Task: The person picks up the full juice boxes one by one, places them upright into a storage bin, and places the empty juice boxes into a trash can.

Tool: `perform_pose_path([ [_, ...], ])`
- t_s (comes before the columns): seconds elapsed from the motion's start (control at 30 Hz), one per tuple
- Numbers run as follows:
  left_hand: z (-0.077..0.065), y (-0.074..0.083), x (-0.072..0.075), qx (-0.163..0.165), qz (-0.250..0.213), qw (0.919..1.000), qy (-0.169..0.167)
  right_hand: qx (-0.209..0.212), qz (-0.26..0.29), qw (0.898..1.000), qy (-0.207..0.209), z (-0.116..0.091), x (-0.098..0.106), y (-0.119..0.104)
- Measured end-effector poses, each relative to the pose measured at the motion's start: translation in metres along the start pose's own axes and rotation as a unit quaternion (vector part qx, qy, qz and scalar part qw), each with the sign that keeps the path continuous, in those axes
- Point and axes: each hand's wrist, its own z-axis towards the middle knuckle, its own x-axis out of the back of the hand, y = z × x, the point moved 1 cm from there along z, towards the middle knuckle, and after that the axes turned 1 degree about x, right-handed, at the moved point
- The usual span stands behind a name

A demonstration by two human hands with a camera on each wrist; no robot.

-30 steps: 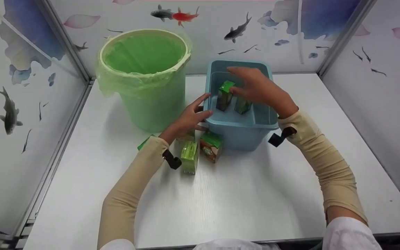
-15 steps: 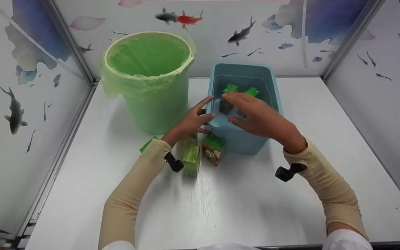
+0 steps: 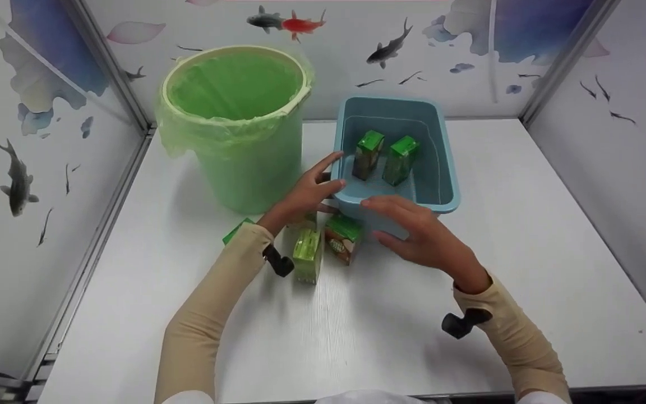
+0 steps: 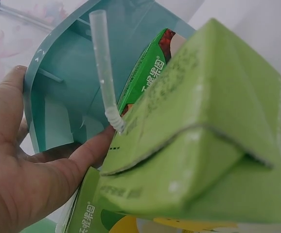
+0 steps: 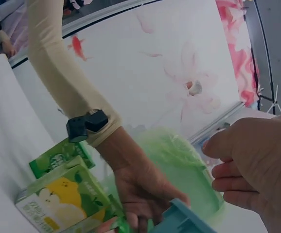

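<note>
My left hand (image 3: 306, 193) holds the left front corner of a blue plastic basin (image 3: 435, 168), its fingers spread around the rim and outer wall. Two green-topped juice boxes (image 3: 369, 148) stand upright side by side inside. My right hand (image 3: 427, 235) hovers in front of the basin's near wall, fingers extended and nothing in them. Below the left hand stands a light green juice box (image 3: 307, 258); in the left wrist view a bent clear straw (image 4: 104, 68) sticks up from a light green box. A brown-and-green juice box (image 3: 344, 241) stands beside it, close to the basin.
A tall green bin (image 3: 244, 163) with a plastic liner over its rim stands left of the basin. Another green box (image 3: 238, 230) is partly hidden by the left forearm. Printed panels (image 3: 334, 56) enclose the white table (image 3: 390, 336) at the back and sides.
My right hand has come up out of the basin and moved back toward me, so both juice boxes inside are uncovered. The left hand stays at the basin's corner.
</note>
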Motion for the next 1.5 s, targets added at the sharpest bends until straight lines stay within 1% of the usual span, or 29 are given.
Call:
perform_pose_path([
  [0.07,0.0,0.001,0.001,-0.005,-0.001,1.0,-0.002,0.005,0.003,1.0,-0.005,-0.006,-0.01,0.002],
  [0.13,0.0,0.001,0.002,-0.007,0.0,1.0,-0.003,-0.005,-0.006,1.0,-0.016,-0.011,-0.021,0.003],
  [0.23,-0.001,0.0,0.002,-0.009,-0.002,0.9999,-0.003,-0.048,-0.031,0.998,-0.038,-0.017,-0.038,0.006],
  [0.33,-0.001,-0.001,0.0,-0.011,-0.002,0.9999,-0.004,-0.099,-0.05,0.992,-0.052,-0.021,-0.055,0.008],
  [0.43,-0.001,-0.001,-0.001,-0.011,-0.002,0.9999,-0.003,-0.133,-0.067,0.988,-0.035,-0.021,-0.066,0.009],
  [0.53,0.0,-0.001,-0.001,-0.011,-0.005,0.9999,-0.002,-0.149,-0.087,0.985,-0.006,-0.018,-0.074,0.008],
  [0.6,-0.002,0.0,-0.001,-0.011,-0.006,0.9999,0.0,-0.156,-0.1,0.983,0.005,-0.015,-0.079,0.007],
  [0.77,-0.004,0.002,0.0,-0.005,-0.009,0.9999,-0.002,-0.17,-0.124,0.978,0.011,-0.009,-0.087,0.005],
  [0.97,-0.003,0.004,0.0,0.002,-0.015,0.9998,-0.014,-0.171,-0.143,0.975,0.017,-0.01,-0.09,0.005],
  [1.1,-0.003,0.004,0.0,0.003,-0.017,0.9996,-0.021,-0.167,-0.131,0.977,0.013,-0.012,-0.088,0.005],
  [1.27,-0.003,0.005,0.001,-0.009,-0.013,0.9996,-0.024,-0.17,-0.072,0.983,0.006,-0.015,-0.084,0.0],
  [1.37,-0.003,0.004,0.001,-0.014,-0.007,0.9996,-0.024,-0.177,-0.05,0.983,-0.001,-0.016,-0.084,-0.002],
  [1.5,-0.004,0.003,0.001,-0.013,-0.01,0.9996,-0.021,-0.196,-0.035,0.98,-0.004,-0.018,-0.087,-0.001],
])
